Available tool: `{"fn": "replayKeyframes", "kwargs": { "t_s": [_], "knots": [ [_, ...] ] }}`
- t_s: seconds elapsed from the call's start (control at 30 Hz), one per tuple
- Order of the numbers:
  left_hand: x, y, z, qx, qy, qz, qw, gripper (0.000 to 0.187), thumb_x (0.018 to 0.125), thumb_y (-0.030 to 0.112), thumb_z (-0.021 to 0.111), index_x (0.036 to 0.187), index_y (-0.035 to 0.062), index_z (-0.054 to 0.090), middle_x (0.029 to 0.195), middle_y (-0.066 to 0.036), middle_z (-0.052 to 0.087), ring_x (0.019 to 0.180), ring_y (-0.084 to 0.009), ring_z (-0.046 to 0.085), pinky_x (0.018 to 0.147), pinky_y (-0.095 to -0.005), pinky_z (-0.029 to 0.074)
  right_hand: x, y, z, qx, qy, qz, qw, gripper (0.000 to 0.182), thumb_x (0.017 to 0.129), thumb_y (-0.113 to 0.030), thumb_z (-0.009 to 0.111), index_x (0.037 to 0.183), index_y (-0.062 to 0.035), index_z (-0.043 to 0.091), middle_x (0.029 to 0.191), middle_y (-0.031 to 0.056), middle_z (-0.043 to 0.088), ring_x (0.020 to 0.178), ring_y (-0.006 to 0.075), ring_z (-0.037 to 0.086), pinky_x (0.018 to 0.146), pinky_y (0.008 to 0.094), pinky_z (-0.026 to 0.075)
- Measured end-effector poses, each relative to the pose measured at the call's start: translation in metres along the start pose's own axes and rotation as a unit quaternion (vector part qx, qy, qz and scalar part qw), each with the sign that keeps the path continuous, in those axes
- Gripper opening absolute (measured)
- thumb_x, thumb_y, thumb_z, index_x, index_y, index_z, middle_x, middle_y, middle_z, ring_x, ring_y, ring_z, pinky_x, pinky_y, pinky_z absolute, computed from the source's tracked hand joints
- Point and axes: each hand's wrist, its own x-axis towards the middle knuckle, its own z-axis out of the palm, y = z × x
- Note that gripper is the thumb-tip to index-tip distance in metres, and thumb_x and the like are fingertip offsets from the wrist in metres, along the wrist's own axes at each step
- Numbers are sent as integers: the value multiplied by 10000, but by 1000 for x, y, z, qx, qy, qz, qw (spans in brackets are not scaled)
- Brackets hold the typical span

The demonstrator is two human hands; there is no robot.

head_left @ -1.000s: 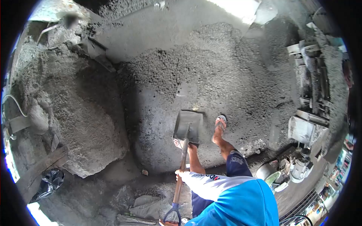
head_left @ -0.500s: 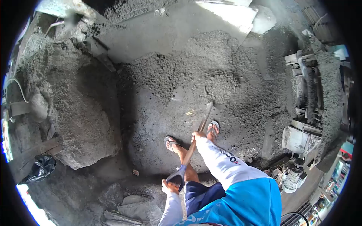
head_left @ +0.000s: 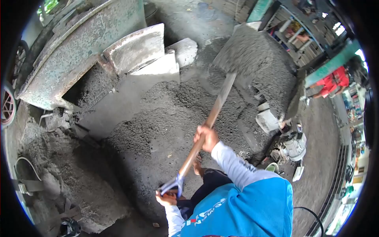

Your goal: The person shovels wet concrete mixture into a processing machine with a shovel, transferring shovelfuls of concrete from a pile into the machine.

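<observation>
A long shovel [head_left: 222,96] with a wooden shaft and a bluish D-shaped handle slants up and away from my body. My left hand [head_left: 167,197] is closed around the D-handle, near my legs. Partway along the shaft, my right hand [head_left: 206,138] wraps the wood. The blade, mostly hidden under its load, is raised at the upper right and carries a heap of wet grey mix [head_left: 242,51], blurred by motion. Below the shaft, more grey gravelly mix [head_left: 169,106] is spread over the floor. One bare leg and foot show beneath my hands.
A worn green-grey metal drum [head_left: 87,51] with a curved lip stands at the upper left. Left of me rises a rough grey mound [head_left: 59,166]. An electric motor [head_left: 295,147] sits at the right; beyond it is a person in red [head_left: 334,82].
The loaded shovel blade has swung up and away from low above the floor mix. Both hands have kept their hold. My view has tilted up, bringing the drum and a person into sight.
</observation>
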Motion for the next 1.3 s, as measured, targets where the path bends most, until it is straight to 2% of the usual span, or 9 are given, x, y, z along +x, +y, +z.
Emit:
{"fn": "replayKeyframes", "kwargs": {
  "t_s": [0.1, 0.17, 0.3, 0.43, 0.67, 1.0, 1.03, 1.07, 1.3],
  "knots": [
    [-57, 73, 100, 155, -211, 317, 912, 385, 827, 416, 551, 675, 74, 459, 548, -83, 522, 485, -173, 520, 436, -306, 406, 11, -60, 41, 41, -131, -64, 988, 159, 813, -218, 580, 743, -128, 470, 625, 19, 469, 543, 174, 460, 548, 369, 440],
    [-89, 112, 133, 232, -269, 610, 709, 394, 838, 376, 552, 678, 31, 449, 627, -121, 558, 557, -192, 547, 519, -328, 447, 5, -70, 82, 39, -209, -99, 972, 167, 834, -238, 608, 773, -140, 488, 672, -2, 470, 604, 166, 477, 603, 374, 450],
    [-116, 168, 56, 311, -167, 540, 764, 388, 871, 365, 543, 697, 28, 462, 645, -133, 574, 535, -204, 540, 535, -323, 447, -1, 20, 121, -28, -195, -29, 980, 168, 826, -225, 643, 781, -141, 505, 674, 0, 482, 629, 175, 505, 642, 382, 467],
    [-58, 163, -65, -39, 69, 91, 993, 376, 889, 399, 542, 662, 124, 423, 519, -11, 444, 407, -146, 410, 410, -305, 340, 35, 218, 89, -127, -114, 137, 976, 201, 826, -218, 669, 751, -113, 514, 609, 39, 501, 562, 200, 520, 582, 385, 481],
    [-154, 66, -286, -118, 505, -29, 855, 388, 785, 563, 619, 718, 216, 457, 568, 65, 369, 486, -111, 367, 433, -307, 262, -86, 535, -100, -269, 27, 521, 810, 65, 767, -129, 565, 711, -97, 559, 612, 100, 579, 480, 250, 530, 446, 381, 459],
    [-3, 76, -205, -159, 515, 55, 841, 424, 918, 449, 492, 1181, 124, 562, 998, -57, 605, 581, -154, 517, 467, -292, 440, 63, 629, -159, -410, -35, 528, 743, 155, 836, -204, 595, 739, -86, 568, 607, 73, 576, 483, 233, 541, 488, 351, 487],
    [47, 37, -245, 160, 450, 152, 865, 330, 919, 414, 520, 1003, 100, 576, 858, -54, 589, 524, -164, 486, 438, -316, 420, 121, 631, -149, -406, -61, 499, 763, 168, 839, -216, 604, 741, -84, 570, 594, 70, 571, 473, 235, 539, 488, 350, 488],
    [95, 85, -178, -150, 423, 34, 893, 306, 908, 385, 543, 777, 115, 487, 641, -30, 492, 434, -156, 412, 407, -318, 376, 173, 627, -128, -413, -51, 471, 778, 182, 841, -228, 613, 743, -81, 571, 581, 66, 566, 463, 237, 538, 489, 350, 489],
    [118, 78, -175, -87, 459, 52, 882, 398, 877, 436, 546, 666, 152, 365, 524, 18, 278, 412, -143, 305, 392, -339, 287, 179, 599, -80, -397, 96, 353, 842, 109, 797, -59, 632, 847, -36, 538, 627, 66, 534, 484, 193, 537, 430, 375, 489]
  ]
}}
